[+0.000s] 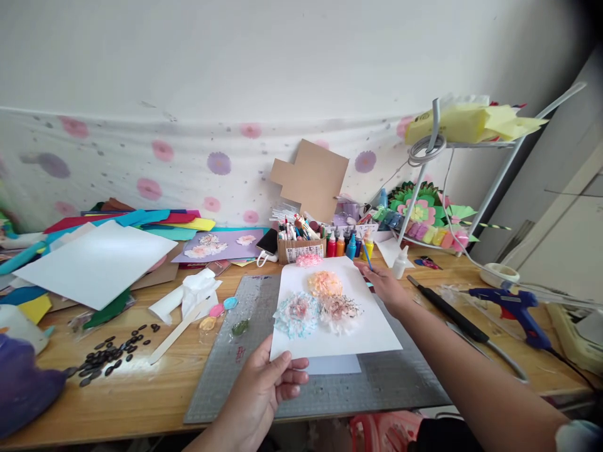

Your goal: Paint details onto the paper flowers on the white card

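A white sheet (292,282) with fluffy paper flowers on it is held above the grey cutting mat (221,376). An orange flower (325,284), a blue-white one (296,314) and a dark-speckled one (340,312) form a cluster, with a pink one (308,259) at the top edge. My left hand (271,386) pinches the sheet's lower left corner, thumb on top. At the upper right edge my right hand (384,285) grips the sheet, and a thin blue stick (367,257) pokes up by its fingers. Another pale sheet (330,365) lies on the mat beneath.
Black beans (101,358), a wooden stick (176,336) and coloured paper (101,260) lie left. A pen box (301,250) and paint bottles (340,245) stand behind. A white bottle (400,262), a black-handled tool (447,309) and a blue glue gun (511,307) are on the right.
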Demonstrator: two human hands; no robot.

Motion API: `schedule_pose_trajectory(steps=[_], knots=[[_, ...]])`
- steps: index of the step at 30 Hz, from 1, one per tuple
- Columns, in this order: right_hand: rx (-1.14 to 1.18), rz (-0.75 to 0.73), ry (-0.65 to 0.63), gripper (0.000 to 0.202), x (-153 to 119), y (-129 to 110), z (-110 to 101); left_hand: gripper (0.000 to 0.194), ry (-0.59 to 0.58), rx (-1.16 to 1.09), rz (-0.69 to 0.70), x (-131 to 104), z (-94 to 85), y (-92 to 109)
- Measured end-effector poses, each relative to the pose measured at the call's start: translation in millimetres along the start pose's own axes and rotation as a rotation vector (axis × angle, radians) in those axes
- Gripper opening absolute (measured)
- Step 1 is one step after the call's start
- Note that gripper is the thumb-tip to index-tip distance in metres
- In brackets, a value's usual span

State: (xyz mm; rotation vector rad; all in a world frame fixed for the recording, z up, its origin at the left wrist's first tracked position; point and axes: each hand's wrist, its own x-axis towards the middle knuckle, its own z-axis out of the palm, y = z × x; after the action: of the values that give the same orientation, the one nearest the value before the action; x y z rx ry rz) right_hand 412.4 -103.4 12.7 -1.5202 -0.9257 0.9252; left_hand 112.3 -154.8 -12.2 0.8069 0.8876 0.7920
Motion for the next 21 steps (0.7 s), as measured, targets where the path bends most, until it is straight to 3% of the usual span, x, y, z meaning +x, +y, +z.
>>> schedule_pose_trajectory(steps=[7, 12, 16, 21], knots=[[0.141, 0.092, -0.044, 0.033, 0.7, 7.8, -1.1, 0.048, -0.046, 0.073, 0.018, 8.6, -7.4, 11.0], [0.208, 0.115, -0.039, 0.032, -0.6, 13.5, 2.1, 0.039, 0.024, 0.008, 0.112, 36.7, -14.4, 26.9], [0.226, 0.127, -0.030, 0.034, -4.3, 13.7, 8.5, 0.049, -0.048, -0.069, 0.094, 56.1, -5.2, 39.0], [0.191, 0.143, -0.044, 0.034, -17.4, 7.8, 9.4, 0.054, -0.094, -0.090, 0.070, 46.3, 1.7, 45.9]])
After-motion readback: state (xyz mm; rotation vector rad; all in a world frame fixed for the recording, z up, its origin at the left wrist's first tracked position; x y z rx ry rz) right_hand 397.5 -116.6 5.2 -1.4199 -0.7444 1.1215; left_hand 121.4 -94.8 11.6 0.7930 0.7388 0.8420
